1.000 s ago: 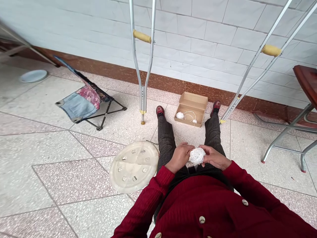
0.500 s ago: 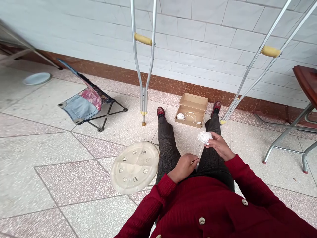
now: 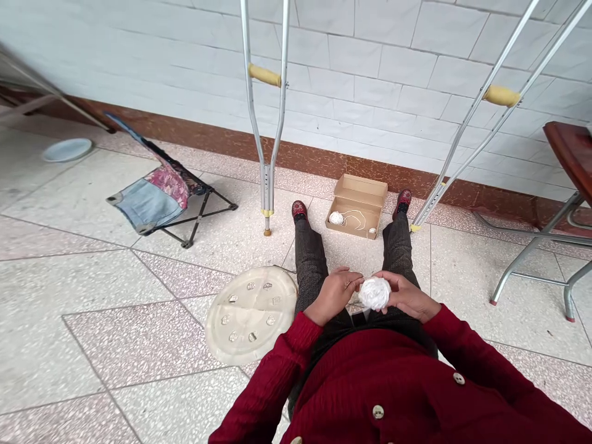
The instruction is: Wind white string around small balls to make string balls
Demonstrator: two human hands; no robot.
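In my right hand (image 3: 407,297) is a ball of white yarn (image 3: 374,293), gripped by its right side above my lap. My left hand (image 3: 337,291) is closed just left of the ball, fingers pinched on a strand of the white yarn that runs to it. On the floor between my feet stands an open cardboard box (image 3: 356,229). Inside it lie a smaller ball of white yarn (image 3: 336,218), a loose looping strand and a tiny white wad (image 3: 372,230).
Two metal crutches (image 3: 267,185) (image 3: 432,203) lean at the tiled wall. Left are a folding chair (image 3: 155,197), a round cream lid-like disc (image 3: 252,314) with holes and a pale plate (image 3: 68,150). A brown-topped metal-legged stool or chair (image 3: 571,154) stands right.
My right hand has brought the yarn ball down and toward my body. My left hand has risen slightly, so the hands are now close together with a shorter strand between them.
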